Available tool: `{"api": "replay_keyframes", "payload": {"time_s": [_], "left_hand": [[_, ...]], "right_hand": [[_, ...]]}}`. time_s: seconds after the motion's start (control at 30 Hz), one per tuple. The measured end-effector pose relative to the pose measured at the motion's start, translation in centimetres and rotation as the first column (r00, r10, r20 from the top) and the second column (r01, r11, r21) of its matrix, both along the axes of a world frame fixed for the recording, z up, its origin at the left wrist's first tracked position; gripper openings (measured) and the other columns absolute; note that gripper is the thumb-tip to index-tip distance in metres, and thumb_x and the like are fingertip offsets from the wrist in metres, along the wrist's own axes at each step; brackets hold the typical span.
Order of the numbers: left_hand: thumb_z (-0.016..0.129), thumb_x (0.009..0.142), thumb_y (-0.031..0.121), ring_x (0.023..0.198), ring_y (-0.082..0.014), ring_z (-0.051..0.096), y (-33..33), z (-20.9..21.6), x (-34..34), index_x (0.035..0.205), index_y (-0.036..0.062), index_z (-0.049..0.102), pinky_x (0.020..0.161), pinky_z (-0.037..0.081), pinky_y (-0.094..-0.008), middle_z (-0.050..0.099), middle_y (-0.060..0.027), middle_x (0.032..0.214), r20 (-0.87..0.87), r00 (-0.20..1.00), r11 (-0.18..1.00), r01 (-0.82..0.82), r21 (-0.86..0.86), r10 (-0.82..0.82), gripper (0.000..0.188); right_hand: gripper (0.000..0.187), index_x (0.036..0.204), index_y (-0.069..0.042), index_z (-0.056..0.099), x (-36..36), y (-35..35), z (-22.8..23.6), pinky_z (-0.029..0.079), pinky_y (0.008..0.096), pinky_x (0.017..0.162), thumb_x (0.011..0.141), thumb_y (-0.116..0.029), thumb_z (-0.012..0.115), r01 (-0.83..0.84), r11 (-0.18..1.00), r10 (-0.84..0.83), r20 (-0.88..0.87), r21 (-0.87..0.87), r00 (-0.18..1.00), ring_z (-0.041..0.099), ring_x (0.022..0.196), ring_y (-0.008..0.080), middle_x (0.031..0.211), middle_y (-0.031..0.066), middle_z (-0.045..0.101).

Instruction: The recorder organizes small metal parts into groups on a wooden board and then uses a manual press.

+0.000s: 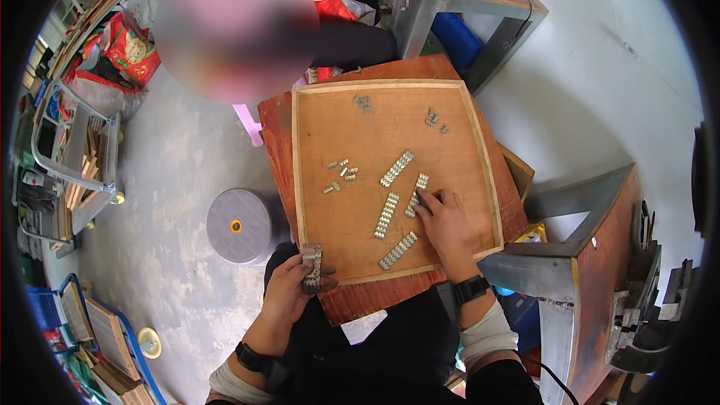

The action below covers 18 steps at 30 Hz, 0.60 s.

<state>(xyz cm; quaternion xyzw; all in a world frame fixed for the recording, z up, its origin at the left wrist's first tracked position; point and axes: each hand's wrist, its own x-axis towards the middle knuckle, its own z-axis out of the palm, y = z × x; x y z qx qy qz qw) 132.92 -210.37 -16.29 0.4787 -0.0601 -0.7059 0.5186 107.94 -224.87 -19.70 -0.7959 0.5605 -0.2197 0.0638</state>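
By the left hand, 1 grey metal band was gripped at the near left corner of the wooden tray. Inside, 1 silvery strip was touched by the right hand; whether it was pinched could not be told. Nearby, 3 similar strips were seen.

Left hand lower, gripping; right hand farther forward, palm-down, fingers bent.
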Motion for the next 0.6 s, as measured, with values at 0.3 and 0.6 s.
{"api": "replay_keyframes", "payload": {"time_s": [0.3, 0.6], "left_hand": [[0.043, 0.087, 0.007, 0.078, -0.0274, 0.063, 0.4, 0.8, 0.2, 0.108, -0.004, 0.046, 0.071, 0.053, -0.0386, 0.059, -0.0192, 0.094, -0.018, 1.0, 1.0, 0.013, 0.014, -0.012, 0.024], [0.044, 0.085, 0.001, 0.082, -0.0272, 0.061, 0.6, 0.6, -1.1, 0.11, -0.0044, 0.047, 0.074, 0.052, -0.0375, 0.059, -0.018, 0.096, 0.01, 0.997, 0.997, 0.073, -0.001, -0.073, 0.026]], "right_hand": [[0.023, 0.087, -0.012, 0.065, -2.2, 2.7, -1.0, 0.045, 0.0352, 0.067, 0.064, -0.01, 0.068, -0.216, 0.957, 0.146, 0.323, 0.194, 0.935, 0.053, 0.077, 0.0255, 0.078, 0.0087, 0.054], [0.018, 0.077, -0.009, 0.061, -2.4, 2.0, 0.7, 0.045, 0.0357, 0.068, 0.06, -0.011, 0.069, -0.354, 0.868, 0.347, 0.085, 0.349, 0.934, 0.055, 0.079, 0.0272, 0.079, 0.0079, 0.056]]}}
